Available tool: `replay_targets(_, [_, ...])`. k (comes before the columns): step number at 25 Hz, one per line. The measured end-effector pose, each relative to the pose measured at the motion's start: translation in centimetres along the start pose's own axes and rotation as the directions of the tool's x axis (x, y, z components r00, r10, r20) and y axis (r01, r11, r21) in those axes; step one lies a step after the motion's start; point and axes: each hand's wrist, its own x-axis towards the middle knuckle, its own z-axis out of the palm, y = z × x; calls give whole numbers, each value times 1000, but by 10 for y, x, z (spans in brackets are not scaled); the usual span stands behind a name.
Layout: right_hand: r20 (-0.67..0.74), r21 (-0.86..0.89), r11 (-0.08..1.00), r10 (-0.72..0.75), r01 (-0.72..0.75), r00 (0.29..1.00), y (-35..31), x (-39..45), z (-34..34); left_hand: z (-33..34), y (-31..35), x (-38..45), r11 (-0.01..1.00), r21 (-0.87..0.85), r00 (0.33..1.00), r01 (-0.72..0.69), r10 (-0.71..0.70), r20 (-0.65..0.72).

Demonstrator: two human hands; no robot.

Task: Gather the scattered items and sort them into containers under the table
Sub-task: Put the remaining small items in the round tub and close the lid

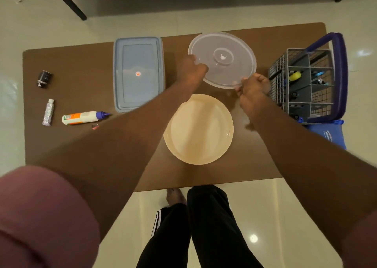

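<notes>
Both hands grip a clear round lid (223,59): left hand (192,69) at its left rim, right hand (253,89) at its near rim. Cream round container (199,129) lies nearer than the hands; grey basket (306,84) just right of the right hand; blue rectangular lid (138,74) left of the left hand, on the worktop (81,80).

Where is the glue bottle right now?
In the head view, the glue bottle lies on its side on the table's left part, between the glitter tube and the blue rectangular lid, nozzle pointing toward the lid.
</notes>
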Motion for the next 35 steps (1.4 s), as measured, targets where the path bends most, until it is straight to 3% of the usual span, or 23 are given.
replay_targets(2, [-37, -95, 995, 5, -8, 999, 4, 14, 6, 8, -4, 18, 998, 61, 1000, 12, -13, 12])
replay_targets(4, [-60, -316, 948, -54, 32, 997, 11, 27, 5, 15, -13, 33, 978, 207, 999, 5, -13, 39])
replay_targets(5, [-42, -492, 866, -128, 91, 991, 13, 29, 1, 19, -19, 36, 958, 286, 999, -8, -2, 34])
replay_targets(7, [75, -780, 586, -261, 220, 962, 13, 30, -5, 27, -28, 40, 931, 366, 1000, -15, 18, -6])
replay_targets(8, [139, -854, 446, -299, 267, 944, 14, 29, -6, 29, -32, 40, 922, 386, 999, -17, 26, -19])
replay_targets(10, [225, -908, 265, -344, 324, 912, 14, 20, -11, 31, -35, 31, 913, 408, 999, -24, 40, -31])
replay_targets(12, [268, -908, 202, -394, 367, 879, 13, -1, -14, 27, -36, 7, 926, 370, 991, -71, 106, -76])
replay_targets(14, [293, -872, 230, -461, 432, 838, 15, -31, -14, 15, -42, -30, 920, 332, 941, -210, 282, -185])
replay_targets(17, [359, -789, 234, -575, 568, 736, 33, -101, -7, -19, -74, -78, 764, 491, 817, -419, 553, -163])
replay_targets(19, [439, -686, 229, -627, 690, 644, 61, -158, 3, -60, -111, -99, 693, 559, 779, -455, 614, -127])
replay_targets(21, [539, -575, 258, -594, 776, 597, 98, -205, 15, -101, -151, -117, 739, 544, 786, -398, 580, -215])
replay_targets(24, [689, -507, 260, -450, 822, 568, 160, -254, 37, -157, -219, -146, 872, 443, 811, -207, 406, -420])
replay_targets(27, [806, -506, 219, -224, 834, 548, 222, -291, 64, -210, -280, -176, 957, 290, 756, 22, 174, -632])
replay_targets(29, [874, -454, 115, -133, 884, 466, 263, -309, 79, -242, -313, -192, 961, 210, 706, 180, 22, -708])
replay_targets(31, [913, -407, -65, -65, 911, 403, 294, -320, 91, -271, -338, -198, 937, 207, 685, 280, -44, -727])
replay_targets(33, [910, -412, -210, -40, 887, 413, 320, -328, 102, -301, -359, -197, 893, 326, 733, 311, -7, -680])
replay_targets(35, [901, -425, -290, -41, 858, 432, 337, -332, 111, -323, -372, -190, 806, 510, 814, 299, 64, -577])
